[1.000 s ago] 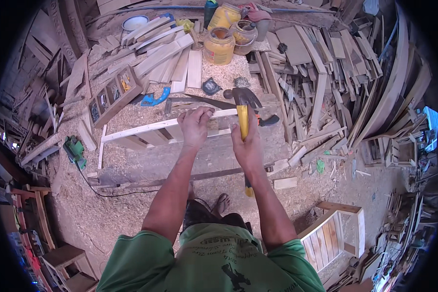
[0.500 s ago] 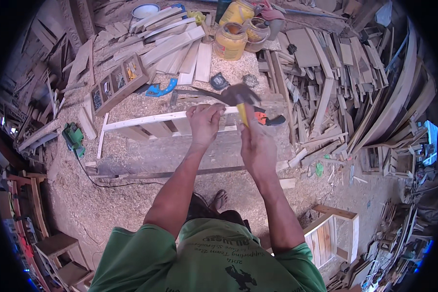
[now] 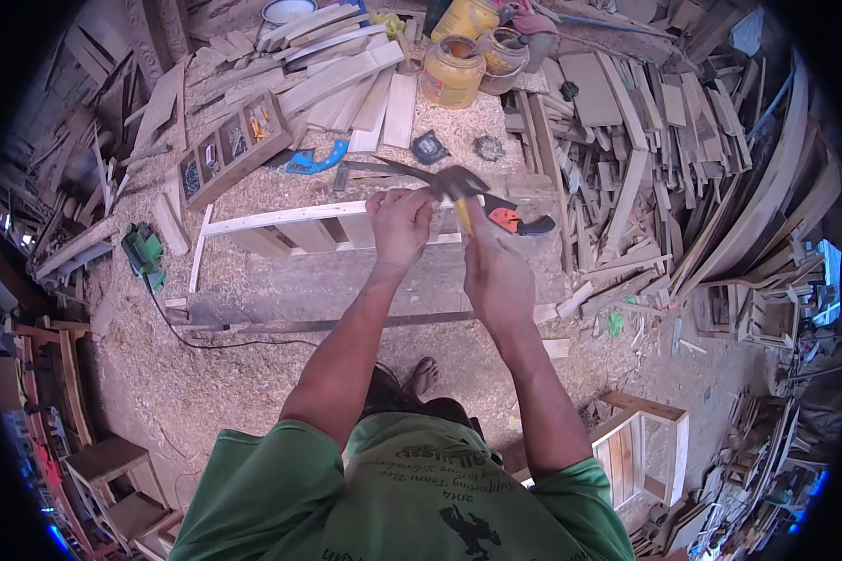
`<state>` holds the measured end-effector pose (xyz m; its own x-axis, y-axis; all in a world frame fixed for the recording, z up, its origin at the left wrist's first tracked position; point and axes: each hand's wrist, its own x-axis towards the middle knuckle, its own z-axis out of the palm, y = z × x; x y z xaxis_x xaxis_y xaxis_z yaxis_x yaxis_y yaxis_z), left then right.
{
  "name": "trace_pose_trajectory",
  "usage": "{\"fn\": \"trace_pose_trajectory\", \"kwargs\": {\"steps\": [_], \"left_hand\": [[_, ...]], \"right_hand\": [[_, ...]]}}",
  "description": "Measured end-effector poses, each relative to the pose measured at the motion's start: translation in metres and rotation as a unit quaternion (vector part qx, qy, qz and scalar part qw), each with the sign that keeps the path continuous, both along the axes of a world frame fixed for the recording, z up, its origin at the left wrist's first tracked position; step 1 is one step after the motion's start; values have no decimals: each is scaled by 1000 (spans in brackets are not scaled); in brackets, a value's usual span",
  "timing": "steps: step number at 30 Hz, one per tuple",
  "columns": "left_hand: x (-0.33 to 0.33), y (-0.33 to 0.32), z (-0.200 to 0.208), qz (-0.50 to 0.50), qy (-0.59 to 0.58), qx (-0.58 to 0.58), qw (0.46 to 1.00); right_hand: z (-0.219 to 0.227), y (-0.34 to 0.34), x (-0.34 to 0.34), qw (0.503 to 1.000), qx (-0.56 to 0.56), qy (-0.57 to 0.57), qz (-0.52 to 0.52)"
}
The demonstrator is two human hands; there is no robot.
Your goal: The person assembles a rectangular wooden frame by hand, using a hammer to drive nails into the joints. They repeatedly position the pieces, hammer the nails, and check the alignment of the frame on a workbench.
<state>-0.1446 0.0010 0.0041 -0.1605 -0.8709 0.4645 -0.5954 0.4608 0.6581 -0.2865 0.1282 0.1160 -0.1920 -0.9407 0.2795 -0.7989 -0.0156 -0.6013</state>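
Observation:
A slatted frame of pale wood [image 3: 285, 220] lies across the workbench, its long rail facing up. My left hand [image 3: 400, 227] rests on the rail's right part, thumb and fingers pinched together; whatever is between the fingertips is too small to make out. In my right hand [image 3: 501, 280] is a hammer [image 3: 460, 184] with a dark claw head and a yellow handle. The hammer head is right beside my left fingertips, over the rail; whether it touches anything I cannot tell. Just right of it lies a handsaw [image 3: 507, 220] with an orange and black handle.
A compartment box [image 3: 239, 150] of small hardware and a blue-handled saw [image 3: 316, 159] lie beyond the frame. Yellow jars [image 3: 452, 75] stand behind, beside stacked boards [image 3: 346, 79]. A green power tool [image 3: 144, 252] with a cord sits left. Scrap wood [image 3: 617, 140] piles right; another wooden frame [image 3: 646, 411] stands lower right.
The hammer head has come down and left, close to my left fingertips, and is less blurred. My left hand keeps its pinch on the rail. The whole view has shifted slightly.

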Motion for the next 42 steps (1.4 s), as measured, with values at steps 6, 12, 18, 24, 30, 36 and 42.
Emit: {"fn": "trace_pose_trajectory", "kwargs": {"steps": [6,12,18,24,30,36,42], "left_hand": [[26,-22,25,-79,-140,58,985],[28,-41,33,-108,-187,141,966],[26,-38,31,-103,-190,139,966],[29,-36,31,-111,-175,125,970],[28,-28,32,-108,-177,122,971],[27,-20,34,-117,-168,109,973],[33,-32,28,-105,-193,130,967]], "right_hand": [[-3,18,-13,999,32,-28,-26],[-9,25,-19,996,57,-43,-50],[16,13,-8,999,-8,-32,-18],[83,7,0,993,-116,-26,26],[72,3,-16,966,-248,2,68],[-14,-17,-45,990,2,125,69],[63,-9,-22,990,-127,17,66]]}}
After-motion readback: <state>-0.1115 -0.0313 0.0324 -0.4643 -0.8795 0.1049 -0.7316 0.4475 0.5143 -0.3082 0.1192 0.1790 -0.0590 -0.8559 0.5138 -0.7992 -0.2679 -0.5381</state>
